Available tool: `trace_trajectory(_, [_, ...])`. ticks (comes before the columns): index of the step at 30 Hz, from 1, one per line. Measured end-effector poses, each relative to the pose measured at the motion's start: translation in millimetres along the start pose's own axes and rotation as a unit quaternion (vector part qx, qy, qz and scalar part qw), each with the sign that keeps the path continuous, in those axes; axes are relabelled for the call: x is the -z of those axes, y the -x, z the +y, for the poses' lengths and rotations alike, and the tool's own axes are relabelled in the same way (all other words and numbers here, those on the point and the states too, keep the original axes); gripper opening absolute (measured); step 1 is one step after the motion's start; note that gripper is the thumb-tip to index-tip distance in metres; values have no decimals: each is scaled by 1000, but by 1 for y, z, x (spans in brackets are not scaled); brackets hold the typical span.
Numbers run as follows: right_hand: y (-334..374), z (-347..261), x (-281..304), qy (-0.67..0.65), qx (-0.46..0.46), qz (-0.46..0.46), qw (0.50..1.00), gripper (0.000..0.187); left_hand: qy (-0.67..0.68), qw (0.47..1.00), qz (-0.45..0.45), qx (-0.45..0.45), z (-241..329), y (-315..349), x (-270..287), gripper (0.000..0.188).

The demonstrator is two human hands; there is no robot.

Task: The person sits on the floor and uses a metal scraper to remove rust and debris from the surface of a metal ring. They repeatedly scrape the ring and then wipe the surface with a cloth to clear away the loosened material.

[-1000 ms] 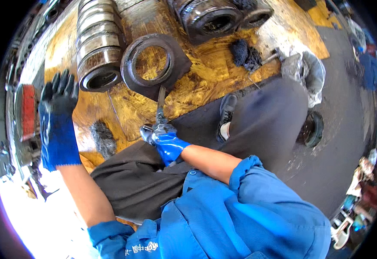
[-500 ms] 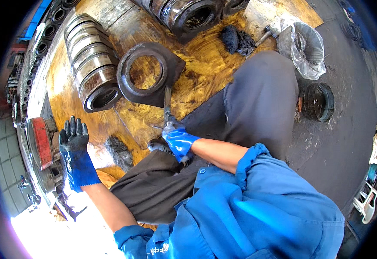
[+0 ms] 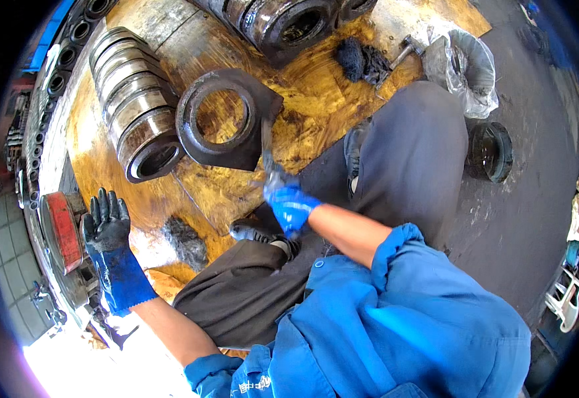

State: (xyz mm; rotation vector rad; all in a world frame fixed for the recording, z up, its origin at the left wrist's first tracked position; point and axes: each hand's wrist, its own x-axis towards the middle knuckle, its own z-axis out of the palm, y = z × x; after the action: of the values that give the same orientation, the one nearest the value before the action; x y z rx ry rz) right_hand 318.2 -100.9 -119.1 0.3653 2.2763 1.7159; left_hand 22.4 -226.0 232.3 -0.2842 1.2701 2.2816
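My left hand point(image 3: 109, 245), in a blue glove with a blackened palm and fingers, is held up at the left with fingers stretched out and nothing in it. A dark, flat-bladed hand tool point(image 3: 267, 144) is gripped in my blue-gloved right hand point(image 3: 290, 204), which is slightly blurred. Its blade lies against or just beside the right edge of a dark, oily metal plate with a large round hole point(image 3: 255, 123); contact is unclear. That plate rests on the oil-stained wooden board point(image 3: 316, 113). Left of it lies a row of metal rings point(image 3: 133, 103).
More thick metal rings point(image 3: 296, 30) lie at the top. A black rag point(image 3: 359, 60), a hammer-like tool point(image 3: 405, 52) and a plastic bag point(image 3: 478, 73) are toward the upper right. A dark ring point(image 3: 491, 152) sits beside my knee. Another dark rag point(image 3: 184, 242) lies near my left foot.
My right hand has shifted a little right with the tool, whose blade now reaches up along the plate's edge. My left hand stays spread. The view has moved slightly.
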Motion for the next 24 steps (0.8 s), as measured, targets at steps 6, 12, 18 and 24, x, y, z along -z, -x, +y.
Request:
trace_trajectory(6, [-7,2,-4,-132,133,-110,976,45,-48,999,-3,-22,-11,-6,-5,55])
trace_trajectory(12, [2,-16,-21,-67,-126,84,986,40,442,842,-118,286,50,-60,92,54])
trace_trajectory(18, [-39,-95,-68,352,-223,-150,896,29,-57,997,-46,17,-40,-13,-56,55])
trace_trajectory(24, [-10,29,-16,-121,-9,26,992,4,-55,996,-69,33,-20,-20,-17,55])
